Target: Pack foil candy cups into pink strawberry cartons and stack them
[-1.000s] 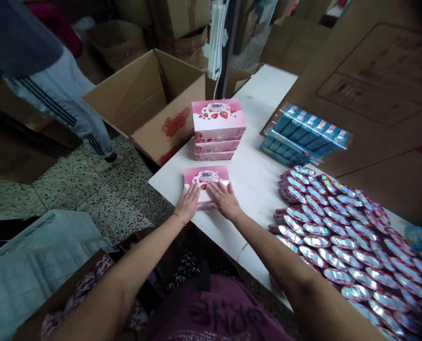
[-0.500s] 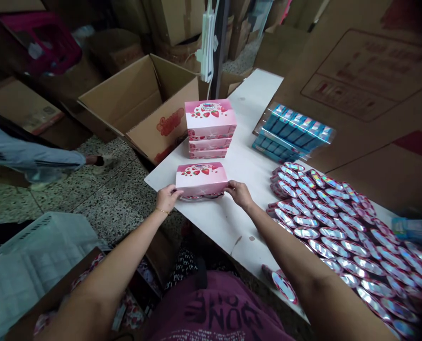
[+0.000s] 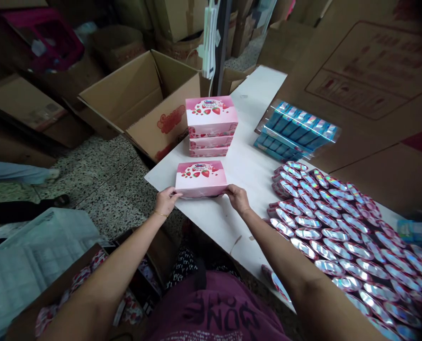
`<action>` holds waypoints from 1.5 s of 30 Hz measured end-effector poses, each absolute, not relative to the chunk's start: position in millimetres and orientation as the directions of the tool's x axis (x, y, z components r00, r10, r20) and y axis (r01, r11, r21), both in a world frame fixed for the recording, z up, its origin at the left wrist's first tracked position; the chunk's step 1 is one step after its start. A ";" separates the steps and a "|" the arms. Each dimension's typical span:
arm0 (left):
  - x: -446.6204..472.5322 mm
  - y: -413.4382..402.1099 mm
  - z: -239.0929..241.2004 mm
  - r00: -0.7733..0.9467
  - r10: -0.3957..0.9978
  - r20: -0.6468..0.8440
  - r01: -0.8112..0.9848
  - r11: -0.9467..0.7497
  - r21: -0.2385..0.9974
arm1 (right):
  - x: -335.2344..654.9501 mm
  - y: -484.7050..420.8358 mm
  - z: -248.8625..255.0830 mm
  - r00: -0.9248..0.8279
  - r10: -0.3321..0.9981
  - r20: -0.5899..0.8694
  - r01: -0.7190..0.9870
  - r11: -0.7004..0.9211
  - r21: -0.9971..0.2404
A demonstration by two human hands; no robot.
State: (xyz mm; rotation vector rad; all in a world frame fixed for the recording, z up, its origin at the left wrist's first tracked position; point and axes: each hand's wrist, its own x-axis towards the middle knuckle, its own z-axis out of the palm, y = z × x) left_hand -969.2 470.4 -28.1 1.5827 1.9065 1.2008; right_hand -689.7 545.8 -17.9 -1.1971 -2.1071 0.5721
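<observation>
A pink and white strawberry-print box (image 3: 201, 182) lies near the white table's front corner. Its lid is down, and the front flap hangs close to the lower edge. My left hand (image 3: 166, 201) pinches the front left corner with thumb and fingers. At the front right corner, my right hand (image 3: 238, 198) grips the same flap. Just behind stands a stack of similar pink boxes (image 3: 211, 124), none touched by my hands.
Rows of packs with shiny oval tops (image 3: 335, 232) cover the table's right side. Blue packs in clear wrap (image 3: 296, 130) sit behind them. An open carton (image 3: 168, 121) stands past the left edge. Lower left is a translucent crate (image 3: 44, 255); a person's leg (image 3: 15, 171) shows beyond.
The box's front flap has come down, closing most of the dark gap along its lower front edge. Both hands keep their hold. The other person's leg has moved left.
</observation>
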 end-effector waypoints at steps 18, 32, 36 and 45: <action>-982.8 474.8 -39.2 -0.081 0.963 0.257 0.571 -0.166 0.804 | -686.6 545.4 -24.5 -0.425 0.828 0.365 0.515 0.553 -0.655; -958.4 472.5 -19.4 -0.143 0.895 0.423 0.905 -0.054 0.421 | -704.4 534.8 7.9 -0.601 0.675 0.427 0.678 0.714 -0.174; -952.6 492.2 -3.3 0.210 0.945 0.251 0.925 -0.275 0.262 | -734.4 543.9 12.7 -0.786 0.556 0.272 0.577 0.817 -0.002; -941.3 484.7 -47.1 0.144 0.956 0.256 0.946 -0.209 0.248 | -729.9 540.0 -32.1 -0.789 0.564 0.246 0.586 0.810 0.023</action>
